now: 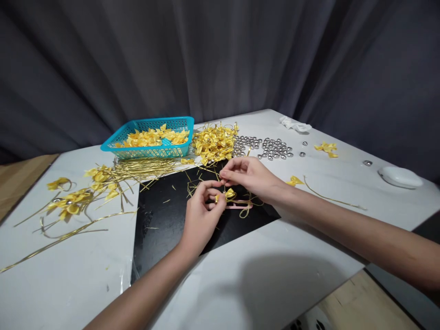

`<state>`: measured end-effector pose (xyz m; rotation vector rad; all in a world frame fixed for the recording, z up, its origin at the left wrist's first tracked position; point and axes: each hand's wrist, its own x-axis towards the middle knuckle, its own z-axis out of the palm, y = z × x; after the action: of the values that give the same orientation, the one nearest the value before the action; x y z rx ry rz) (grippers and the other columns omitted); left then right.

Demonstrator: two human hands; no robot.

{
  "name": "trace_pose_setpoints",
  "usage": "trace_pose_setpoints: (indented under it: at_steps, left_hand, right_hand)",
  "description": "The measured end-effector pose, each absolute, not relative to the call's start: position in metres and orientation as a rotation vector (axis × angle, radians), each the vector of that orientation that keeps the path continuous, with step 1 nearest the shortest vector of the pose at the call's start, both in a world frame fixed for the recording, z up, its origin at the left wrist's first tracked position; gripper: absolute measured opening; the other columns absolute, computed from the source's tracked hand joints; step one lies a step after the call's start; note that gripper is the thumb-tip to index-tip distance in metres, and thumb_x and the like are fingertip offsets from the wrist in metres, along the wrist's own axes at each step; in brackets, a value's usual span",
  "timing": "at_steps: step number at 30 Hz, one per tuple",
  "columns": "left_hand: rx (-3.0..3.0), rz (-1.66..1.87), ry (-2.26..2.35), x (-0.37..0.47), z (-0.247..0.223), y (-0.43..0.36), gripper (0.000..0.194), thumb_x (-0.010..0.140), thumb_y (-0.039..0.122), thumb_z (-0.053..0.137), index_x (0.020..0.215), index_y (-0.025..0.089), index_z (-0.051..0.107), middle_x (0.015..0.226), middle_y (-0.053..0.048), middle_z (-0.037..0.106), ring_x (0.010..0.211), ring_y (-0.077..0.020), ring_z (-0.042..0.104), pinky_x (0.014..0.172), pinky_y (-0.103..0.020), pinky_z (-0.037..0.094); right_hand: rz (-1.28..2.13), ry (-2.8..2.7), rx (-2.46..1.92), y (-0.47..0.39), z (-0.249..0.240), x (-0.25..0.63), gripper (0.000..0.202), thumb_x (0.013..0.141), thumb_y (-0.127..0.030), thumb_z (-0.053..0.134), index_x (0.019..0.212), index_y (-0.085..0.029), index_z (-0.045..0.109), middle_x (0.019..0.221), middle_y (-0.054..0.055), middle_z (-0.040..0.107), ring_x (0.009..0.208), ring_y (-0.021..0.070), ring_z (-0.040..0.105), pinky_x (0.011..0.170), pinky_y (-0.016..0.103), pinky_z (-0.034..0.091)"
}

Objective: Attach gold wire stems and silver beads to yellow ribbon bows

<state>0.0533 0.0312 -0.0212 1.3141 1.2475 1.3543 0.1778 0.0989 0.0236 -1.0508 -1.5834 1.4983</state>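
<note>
Above a black mat [165, 224], my left hand [203, 208] is closed, thumb against fingers, on a small yellow ribbon bow [229, 194]. My right hand [249, 176] is just beyond it and to the right, with thumb and forefinger pinched on thin gold cord at the bow. The pinched part of the cord is mostly hidden by the fingers. Beneath the hands a pink-handled tool [237, 205] lies on the mat, partly covered, so its kind cannot be made out. A gold cord loop [244, 211] and cut cord scraps are scattered around it.
A blue basket [147, 153] of yellow ribbon pieces stands at the back left. Beside it are a pile of yellow bows [216, 143] and silver beads [276, 149]. Gold cords [144, 168] lie in front. A white oval object [400, 177] rests at the right edge.
</note>
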Motion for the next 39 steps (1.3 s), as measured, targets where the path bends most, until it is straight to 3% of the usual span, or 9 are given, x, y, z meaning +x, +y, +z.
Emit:
trace_pose_setpoints:
  at_steps: [7,16,20,24,27,30,33,36,39]
  left_hand:
    - [1.34,1.294,1.299,0.053,-0.025,0.033,0.018,0.074,0.017,0.056,0.09,0.018,0.047,0.066,0.005,0.053,0.059,-0.009,0.048,0.055,-0.019,0.039]
    - [1.392,1.222,1.327,0.052,-0.022,0.033,0.01,0.078,0.02,0.052,0.083,0.017,0.06,0.073,0.0,0.059,0.067,-0.0114,0.055,0.057,-0.02,0.041]
    - [1.356,1.2,1.324,0.052,-0.022,0.033,0.011,0.077,0.023,0.054,0.082,0.016,0.061,0.075,-0.002,0.063,0.068,-0.0125,0.058,0.058,-0.02,0.044]
    - [1.377,1.163,1.345,0.051,-0.024,0.033,0.013,0.073,0.023,0.06,0.083,0.015,0.065,0.079,-0.005,0.068,0.071,-0.0154,0.063,0.064,-0.024,0.049]
    - [1.432,1.155,1.362,0.05,-0.024,0.032,0.012,0.073,0.022,0.061,0.081,0.016,0.069,0.084,-0.007,0.071,0.074,-0.0182,0.065,0.069,-0.028,0.051]
    - [1.459,1.128,1.408,0.051,-0.022,0.031,0.015,0.075,0.026,0.061,0.082,0.018,0.071,0.081,-0.007,0.072,0.072,-0.0193,0.065,0.063,-0.026,0.049]
    - [1.458,1.114,1.409,0.052,-0.019,0.03,0.015,0.077,0.03,0.06,0.077,0.018,0.07,0.073,-0.005,0.07,0.066,-0.0173,0.062,0.058,-0.024,0.046]
    - [1.388,1.115,1.338,0.054,-0.019,0.03,0.017,0.078,0.032,0.058,0.074,0.018,0.065,0.066,-0.001,0.064,0.062,-0.0148,0.058,0.056,-0.022,0.044]
    - [1.267,1.136,1.274,0.055,-0.02,0.031,0.016,0.077,0.032,0.06,0.075,0.017,0.061,0.065,0.0,0.06,0.062,-0.0132,0.056,0.058,-0.022,0.046]
  right_hand:
    - [1.594,-1.313,-1.11,0.098,0.047,0.176,0.02,0.081,-0.005,0.056,0.061,-0.01,0.058,0.062,0.003,0.062,0.057,0.0047,0.06,0.053,0.011,0.049]
    - [1.673,-1.206,-1.094,0.104,0.059,0.183,0.02,0.085,-0.005,0.051,0.066,-0.01,0.056,0.068,0.005,0.062,0.059,0.0055,0.06,0.054,0.011,0.05]
    - [1.558,-1.157,-1.124,0.114,0.065,0.202,0.026,0.09,-0.008,0.042,0.067,-0.011,0.052,0.06,-0.001,0.055,0.045,0.0023,0.051,0.049,0.014,0.048]
    - [1.399,-1.184,-1.095,0.107,0.103,0.232,0.03,0.091,-0.012,0.042,0.061,-0.013,0.049,0.054,-0.006,0.047,0.034,-0.0028,0.029,0.034,0.012,0.027]
    - [1.237,-1.272,-1.189,0.091,0.131,0.258,0.034,0.091,-0.02,0.04,0.058,-0.012,0.045,0.049,-0.008,0.044,0.033,-0.0043,0.023,0.036,0.02,0.012]
    - [1.094,-1.368,-1.18,0.08,0.144,0.289,0.033,0.09,-0.022,0.042,0.059,-0.013,0.046,0.045,-0.008,0.037,0.033,-0.0051,0.02,0.04,0.027,0.004]
    - [1.005,-1.396,-1.033,0.074,0.143,0.313,0.017,0.082,-0.029,0.059,0.066,-0.023,0.057,0.045,-0.007,0.026,0.035,-0.0022,0.013,0.036,0.025,0.0]
    - [0.936,-1.436,-1.015,0.064,0.13,0.309,0.012,0.078,-0.033,0.064,0.07,-0.026,0.061,0.051,-0.004,0.026,0.039,0.003,0.017,0.033,0.026,0.003]
    - [1.367,-1.541,-1.075,0.052,0.109,0.28,0.018,0.081,-0.035,0.056,0.069,-0.022,0.057,0.055,-0.001,0.033,0.042,0.0062,0.026,0.034,0.025,0.014]
